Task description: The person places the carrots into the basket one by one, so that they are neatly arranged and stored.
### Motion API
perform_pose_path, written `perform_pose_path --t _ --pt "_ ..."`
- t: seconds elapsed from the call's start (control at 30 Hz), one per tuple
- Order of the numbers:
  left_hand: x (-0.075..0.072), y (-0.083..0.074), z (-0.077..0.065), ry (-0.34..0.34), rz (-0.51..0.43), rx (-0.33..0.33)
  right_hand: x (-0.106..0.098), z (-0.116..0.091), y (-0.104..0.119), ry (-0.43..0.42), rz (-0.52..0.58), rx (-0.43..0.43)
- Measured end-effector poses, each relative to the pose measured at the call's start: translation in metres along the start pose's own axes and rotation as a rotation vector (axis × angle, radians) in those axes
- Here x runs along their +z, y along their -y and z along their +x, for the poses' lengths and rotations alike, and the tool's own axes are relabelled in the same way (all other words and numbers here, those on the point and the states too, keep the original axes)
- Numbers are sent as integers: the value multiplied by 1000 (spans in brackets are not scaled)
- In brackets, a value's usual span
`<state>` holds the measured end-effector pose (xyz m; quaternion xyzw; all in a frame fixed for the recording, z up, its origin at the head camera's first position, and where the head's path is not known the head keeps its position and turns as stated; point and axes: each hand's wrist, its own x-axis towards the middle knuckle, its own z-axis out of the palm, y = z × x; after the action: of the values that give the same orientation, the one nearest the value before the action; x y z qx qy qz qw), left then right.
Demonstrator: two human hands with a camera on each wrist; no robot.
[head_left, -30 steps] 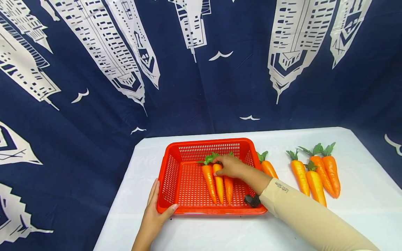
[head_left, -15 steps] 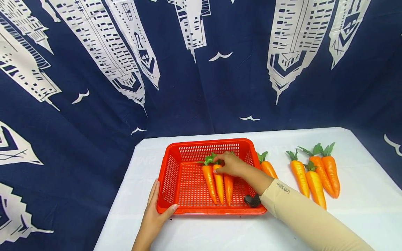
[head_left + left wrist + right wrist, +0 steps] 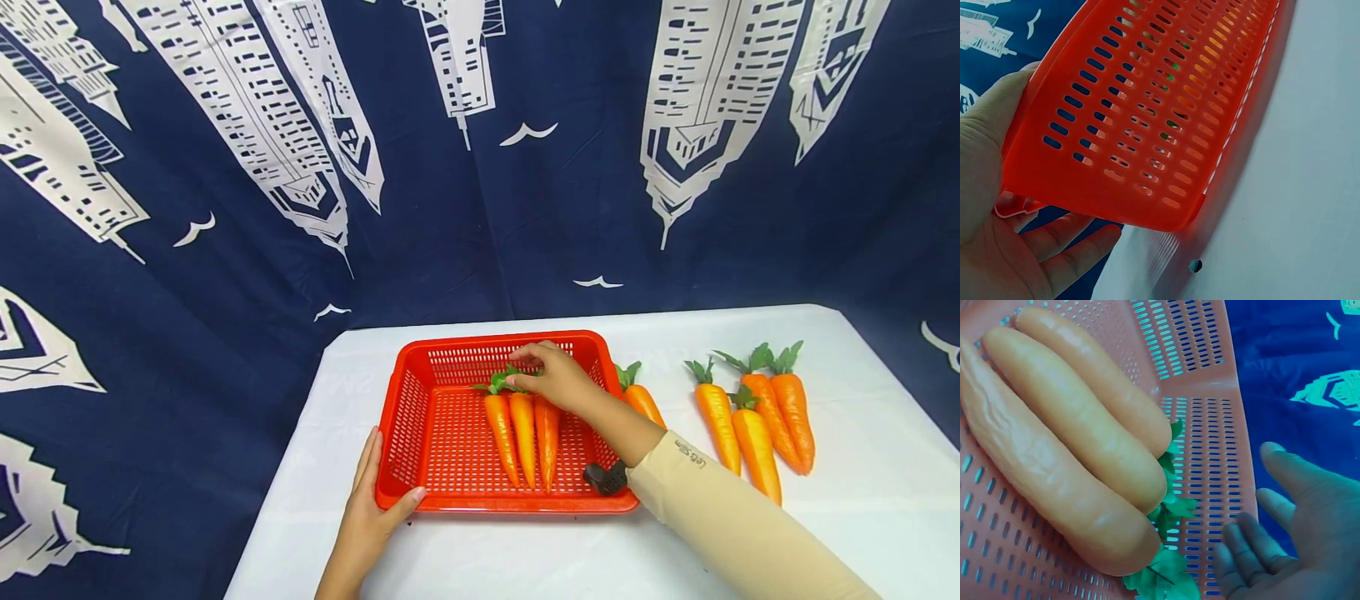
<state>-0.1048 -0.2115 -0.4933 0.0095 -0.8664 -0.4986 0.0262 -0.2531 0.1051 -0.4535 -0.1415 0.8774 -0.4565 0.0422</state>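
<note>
A red plastic basket [image 3: 510, 504] with slotted walls stands on the white table. Three orange carrots with green leaves lie side by side in it: a left one [image 3: 501, 437], a middle one [image 3: 523, 442] and a right one [image 3: 547, 442]. My left hand [image 3: 375, 496] holds the basket's near left corner, thumb over the rim and fingers along the outside. Above the leafy ends hovers my right hand [image 3: 561, 379], its fingers loosely spread. In the right wrist view that hand [image 3: 1297, 531] is apart from the carrots [image 3: 1079, 419] and holds nothing.
Just outside the basket's right wall lies another carrot [image 3: 642, 404], partly covered by the right arm. Several more carrots [image 3: 756, 446] lie grouped on the right of the table. A small black device [image 3: 606, 478] sits under the right forearm. Behind hangs a navy cloth [image 3: 510, 242] with white buildings.
My right hand has let go of the middle carrot's top and lifted slightly back and to the right, its fingers loosening. The left hand and the basket have stayed put.
</note>
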Motion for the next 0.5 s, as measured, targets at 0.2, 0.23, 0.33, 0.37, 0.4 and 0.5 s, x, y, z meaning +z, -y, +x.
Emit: perform_pose_path --t 0.2,0.23,0.33,0.37,0.4,0.5 --pt "1 1 0 2 6 -5 -10 -5 12 -46 85 -35" --pt "1 1 0 1 5 -6 -12 -6 15 -50 94 -46" --pt "0 0 0 2 0 -6 -18 -10 22 -58 129 -70" --pt "0 0 0 2 -1 -5 -20 -11 24 -59 139 -74" --pt "0 0 0 0 -2 -3 -23 -12 26 -61 153 -79" --pt "0 -1 0 -2 -5 0 -31 -16 30 -85 186 -84"
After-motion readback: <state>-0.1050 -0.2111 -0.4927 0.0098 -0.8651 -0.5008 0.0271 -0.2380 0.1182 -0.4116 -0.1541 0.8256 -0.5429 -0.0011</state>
